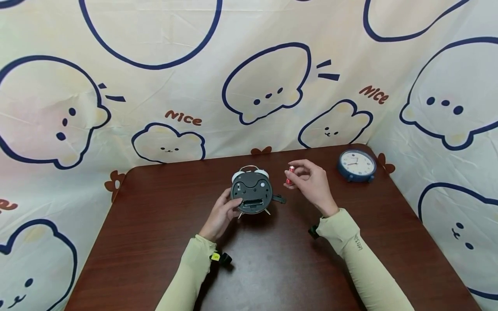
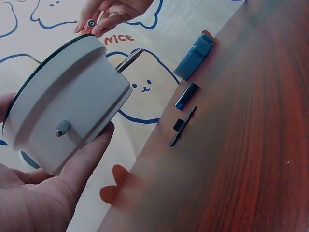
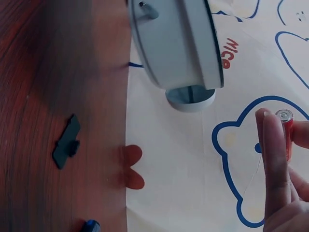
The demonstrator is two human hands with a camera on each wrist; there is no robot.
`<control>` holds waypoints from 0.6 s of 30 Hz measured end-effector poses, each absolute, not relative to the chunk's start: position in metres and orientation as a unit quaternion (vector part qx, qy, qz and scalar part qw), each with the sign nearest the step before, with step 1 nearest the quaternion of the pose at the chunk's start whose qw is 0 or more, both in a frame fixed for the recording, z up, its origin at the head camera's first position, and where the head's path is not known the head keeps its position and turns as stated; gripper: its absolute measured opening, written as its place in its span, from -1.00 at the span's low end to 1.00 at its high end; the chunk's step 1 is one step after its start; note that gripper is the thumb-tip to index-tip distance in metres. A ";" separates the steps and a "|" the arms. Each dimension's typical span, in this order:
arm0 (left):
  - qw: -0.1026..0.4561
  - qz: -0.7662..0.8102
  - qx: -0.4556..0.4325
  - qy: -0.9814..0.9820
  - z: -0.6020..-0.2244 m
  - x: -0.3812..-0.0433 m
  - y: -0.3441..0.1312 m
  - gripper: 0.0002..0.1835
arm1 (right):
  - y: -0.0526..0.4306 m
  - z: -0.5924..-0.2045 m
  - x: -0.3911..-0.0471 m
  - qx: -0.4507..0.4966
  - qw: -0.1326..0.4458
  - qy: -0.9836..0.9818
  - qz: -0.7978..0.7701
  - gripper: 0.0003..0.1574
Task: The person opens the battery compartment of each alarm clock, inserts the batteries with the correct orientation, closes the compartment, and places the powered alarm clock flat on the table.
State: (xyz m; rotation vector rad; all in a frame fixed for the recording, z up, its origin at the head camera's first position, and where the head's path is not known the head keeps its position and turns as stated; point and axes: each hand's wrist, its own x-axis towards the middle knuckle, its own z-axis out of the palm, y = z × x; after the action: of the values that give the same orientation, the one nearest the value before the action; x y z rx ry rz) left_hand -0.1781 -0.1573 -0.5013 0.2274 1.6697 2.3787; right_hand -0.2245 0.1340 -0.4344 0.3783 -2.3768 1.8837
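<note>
The red battery (image 1: 289, 176) could be dropped: it is pinched upright only between the fingertips and thumb of the right hand (image 1: 312, 183), beside the alarm clock (image 1: 263, 188) and apart from it, and a slight loosening of that grip would be enough. It could also be put in the wrong way round, since any polarity marks are too small to be read here. The clock itself is gripped at one side by the left hand (image 1: 221, 215), its back turned towards the person and the thumb laid over the rim; if it were pushed hard on the far side, it could be twisted within that one-sided grip. The small black cover (image 1: 279, 198), lying loose on the desk (image 1: 163, 233) just beside the clock, could be knocked away by a passing sleeve, as could the dark battery (image 2: 186, 95) near it, by which rolling might be expected.

The battery compartment (image 1: 253, 203) is set low in the clock's back and is left uncovered. Only a dark hollow is shown, and no battery can be made out in it, though too little detail is given for certainty. A blue clock (image 1: 356, 166) is placed well apart, at the desk's far right corner.
</note>
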 end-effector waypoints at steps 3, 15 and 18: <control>0.114 0.812 0.079 0.567 -0.501 -0.178 -0.157 -0.48 | 0.135 -0.435 -0.226 0.114 0.023 -0.758 0.642 -0.55; 0.113 0.814 0.077 0.564 -0.498 -0.177 -0.156 -0.48 | 0.133 -0.434 -0.225 0.098 0.007 -0.757 0.646 -0.50; 0.114 0.814 0.075 0.565 -0.498 -0.176 -0.156 -0.48 | 0.133 -0.434 -0.225 0.100 0.005 -0.762 0.639 -0.51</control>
State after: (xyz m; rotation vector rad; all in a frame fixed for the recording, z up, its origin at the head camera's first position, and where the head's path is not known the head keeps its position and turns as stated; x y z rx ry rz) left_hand -0.1762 -0.1558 -0.4980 0.2203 1.6569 2.3849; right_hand -0.2253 0.1332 -0.4344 0.3137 -2.3873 2.0014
